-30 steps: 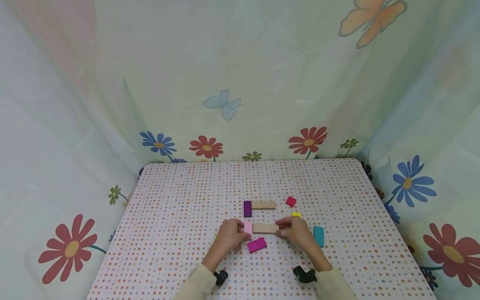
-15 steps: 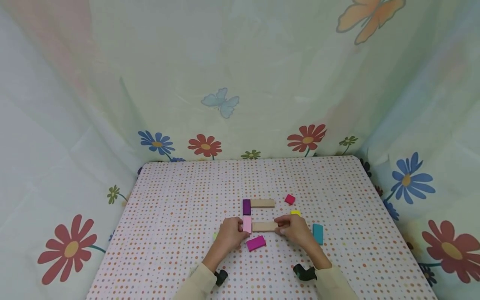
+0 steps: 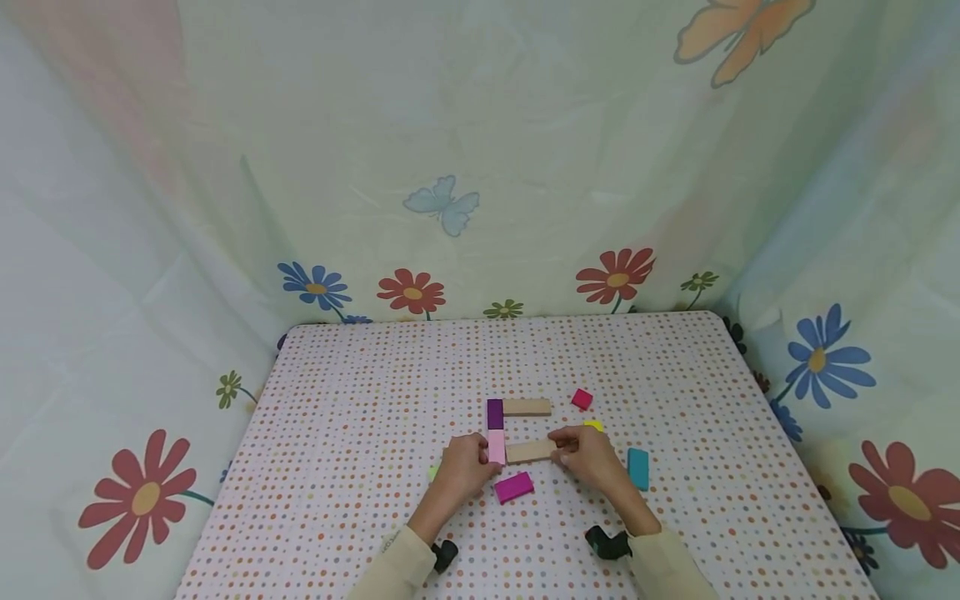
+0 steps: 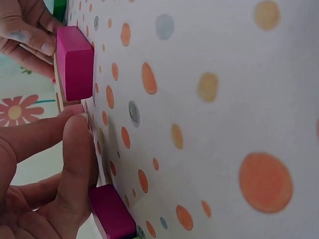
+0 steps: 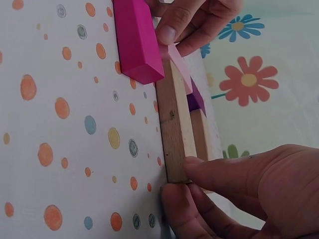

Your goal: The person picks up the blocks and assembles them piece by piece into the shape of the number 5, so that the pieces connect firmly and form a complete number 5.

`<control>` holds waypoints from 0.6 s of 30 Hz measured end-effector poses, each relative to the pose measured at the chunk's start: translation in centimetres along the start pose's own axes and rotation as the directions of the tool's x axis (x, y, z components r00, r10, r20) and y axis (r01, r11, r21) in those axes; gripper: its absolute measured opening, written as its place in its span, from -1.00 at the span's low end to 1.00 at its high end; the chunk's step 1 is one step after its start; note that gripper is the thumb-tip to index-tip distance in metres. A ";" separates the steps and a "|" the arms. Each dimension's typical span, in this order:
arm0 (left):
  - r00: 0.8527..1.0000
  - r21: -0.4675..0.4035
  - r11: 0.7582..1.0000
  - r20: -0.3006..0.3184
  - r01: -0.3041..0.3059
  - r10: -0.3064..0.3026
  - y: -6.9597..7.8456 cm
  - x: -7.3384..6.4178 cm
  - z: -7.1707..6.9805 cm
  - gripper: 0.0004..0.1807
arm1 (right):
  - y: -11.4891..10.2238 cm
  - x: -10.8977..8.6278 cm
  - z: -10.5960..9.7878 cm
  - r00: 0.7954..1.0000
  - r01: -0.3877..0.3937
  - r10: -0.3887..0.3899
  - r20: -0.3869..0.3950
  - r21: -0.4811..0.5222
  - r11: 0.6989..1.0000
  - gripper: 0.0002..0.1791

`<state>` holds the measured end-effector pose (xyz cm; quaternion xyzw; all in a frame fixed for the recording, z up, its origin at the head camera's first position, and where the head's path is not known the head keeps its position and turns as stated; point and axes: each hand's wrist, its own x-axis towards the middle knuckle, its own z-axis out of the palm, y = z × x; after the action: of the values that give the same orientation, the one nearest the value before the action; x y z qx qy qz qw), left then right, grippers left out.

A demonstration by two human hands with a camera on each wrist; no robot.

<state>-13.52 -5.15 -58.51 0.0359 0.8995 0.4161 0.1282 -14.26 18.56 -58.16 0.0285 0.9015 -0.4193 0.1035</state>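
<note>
My left hand (image 3: 463, 468) pinches the near end of a light pink block (image 3: 496, 447), which stands end to end with a dark purple block (image 3: 495, 414). My right hand (image 3: 591, 458) grips the right end of a plain wooden block (image 3: 528, 451) between thumb and fingers, as the right wrist view also shows. That block lies slightly slanted, its left end right at the pink block's side. A second wooden block (image 3: 527, 407) extends right from the purple one. A magenta block (image 3: 514, 487) lies loose in front.
On the dotted tabletop (image 3: 360, 400) are a red block (image 3: 582, 399), a teal block (image 3: 638, 469) and a yellow block (image 3: 593, 425) partly behind my right hand. A green piece (image 3: 432, 472) and a dark magenta block (image 4: 112, 214) are near my left hand.
The pink block has moved away from me, closing the gap to the purple block. The gripped wooden block has shifted slightly the same way, its right end tilting farther back.
</note>
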 end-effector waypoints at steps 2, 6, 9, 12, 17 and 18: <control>1.000 0.005 1.000 -0.002 0.003 -0.003 0.0 0.1 0.0 -0.58 | -0.1 0.1 0.0 1.000 -0.002 0.002 -0.003 -0.012 1.000 -0.70; 1.000 0.015 1.000 -0.003 0.007 -0.007 -0.1 0.2 0.1 -0.58 | -0.2 0.3 0.1 1.000 0.002 -0.003 -0.012 -0.027 1.000 -0.69; 1.000 0.018 1.000 -0.001 0.013 -0.013 -0.1 0.3 0.2 -0.56 | -0.2 0.4 0.2 1.000 0.000 0.000 -0.016 -0.027 1.000 -0.69; 1.000 0.019 1.000 0.002 0.017 -0.017 -0.1 0.3 0.2 -0.55 | -0.2 0.4 0.2 1.000 -0.005 0.005 -0.021 -0.024 1.000 -0.69; 1.000 0.030 0.999 -0.007 0.018 -0.018 0.0 0.2 0.2 -0.55 | -0.2 0.6 0.4 0.999 0.013 -0.014 -0.030 -0.025 1.000 -0.68; 1.000 0.034 0.999 -0.010 0.016 -0.016 0.0 0.2 0.2 -0.55 | -0.2 0.5 0.4 0.999 0.015 -0.016 -0.030 -0.024 1.000 -0.68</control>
<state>-13.66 -4.98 -58.66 0.0288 0.9074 0.3998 0.1264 -14.76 18.12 -58.35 0.0267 0.9081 -0.4087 0.0870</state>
